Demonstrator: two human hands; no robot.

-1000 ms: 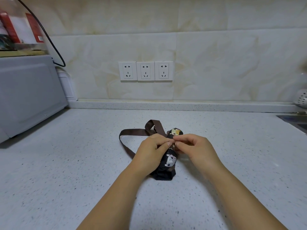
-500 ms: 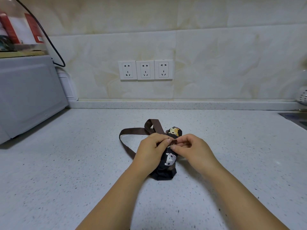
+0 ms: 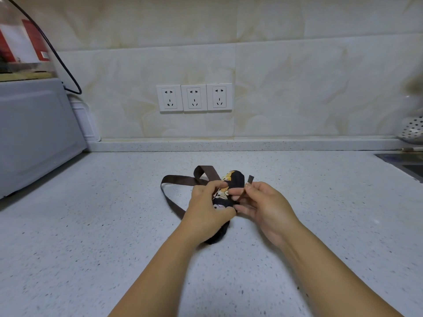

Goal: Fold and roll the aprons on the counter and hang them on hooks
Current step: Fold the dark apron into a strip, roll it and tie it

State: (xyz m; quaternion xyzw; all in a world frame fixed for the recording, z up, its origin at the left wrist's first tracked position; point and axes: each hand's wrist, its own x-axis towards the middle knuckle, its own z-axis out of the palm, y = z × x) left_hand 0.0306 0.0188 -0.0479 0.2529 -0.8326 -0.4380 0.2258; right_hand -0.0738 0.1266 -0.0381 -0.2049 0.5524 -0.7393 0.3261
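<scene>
Clutching rolled apron [image 3: 237,179], strap end [image 3: 250,179], well apart from microwave [image 3: 34,133], sink [image 3: 409,164].

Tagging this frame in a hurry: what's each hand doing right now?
Left hand: closed, its grip wrapped round the rolled apron.
Right hand: closed, thumb and finger pinching the strap end.

Speckled white counter [image 3: 91,225]; marble-tiled wall [image 3: 297,76]; three sockets [image 3: 194,97].
</scene>
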